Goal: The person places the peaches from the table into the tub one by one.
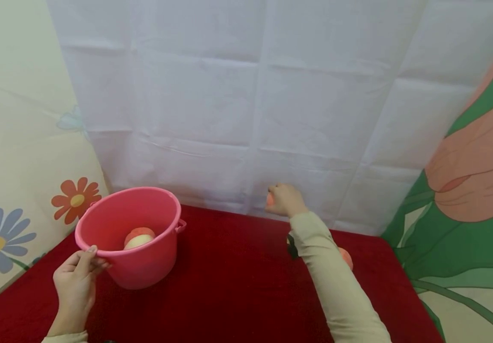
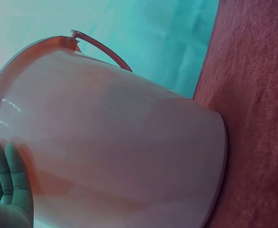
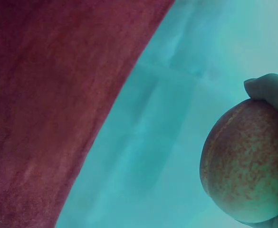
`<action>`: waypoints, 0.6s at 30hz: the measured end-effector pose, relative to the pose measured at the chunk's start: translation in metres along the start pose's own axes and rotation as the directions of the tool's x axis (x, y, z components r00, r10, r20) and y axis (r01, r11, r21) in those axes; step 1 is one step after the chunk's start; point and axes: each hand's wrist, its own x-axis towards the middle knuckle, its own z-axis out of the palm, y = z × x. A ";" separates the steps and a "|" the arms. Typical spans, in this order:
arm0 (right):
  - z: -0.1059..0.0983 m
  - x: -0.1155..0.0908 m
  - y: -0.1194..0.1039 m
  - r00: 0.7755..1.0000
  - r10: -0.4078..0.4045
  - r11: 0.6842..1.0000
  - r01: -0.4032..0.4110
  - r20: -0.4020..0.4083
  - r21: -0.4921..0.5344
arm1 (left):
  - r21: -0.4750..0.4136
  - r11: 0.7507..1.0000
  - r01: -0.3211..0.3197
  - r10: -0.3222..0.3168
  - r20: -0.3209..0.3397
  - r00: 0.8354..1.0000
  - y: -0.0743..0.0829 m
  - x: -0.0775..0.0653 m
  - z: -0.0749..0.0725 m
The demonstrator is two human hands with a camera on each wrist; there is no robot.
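A pink bucket (image 1: 143, 267) stands at the left of the red-covered table. My left hand (image 1: 76, 281) pinches its near rim, the thumb on top and the fingers against the outer wall. In the left wrist view the fingers (image 2: 16, 173) lie along the bucket's side. Inside the bucket sit a red round fruit (image 1: 138, 232) and a pale cream one (image 1: 138, 241). Over the table's back edge, my right hand (image 1: 287, 199) grips a peach (image 3: 250, 164), raised off the cloth. The right wrist view shows its speckled skin and crease, with the thumb over its top.
Partly hidden behind the right sleeve lies an orange-red round fruit (image 1: 346, 258) on the red cloth (image 1: 229, 286). A white sheet (image 1: 212, 105) hangs behind the table. Flower-patterned sheets (image 1: 15, 143) hang at both sides.
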 end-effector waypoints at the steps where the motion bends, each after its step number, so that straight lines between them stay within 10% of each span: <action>1: -0.003 0.000 0.000 1.000 0.003 1.000 -0.003 0.003 0.001 | -0.002 1.000 -0.012 0.012 0.009 1.000 -0.002 0.002 -0.003; 18: -0.017 0.010 -0.013 1.000 -0.018 1.000 0.018 0.003 -0.013 | 0.046 0.996 -0.070 0.067 0.073 0.995 -0.019 0.019 -0.024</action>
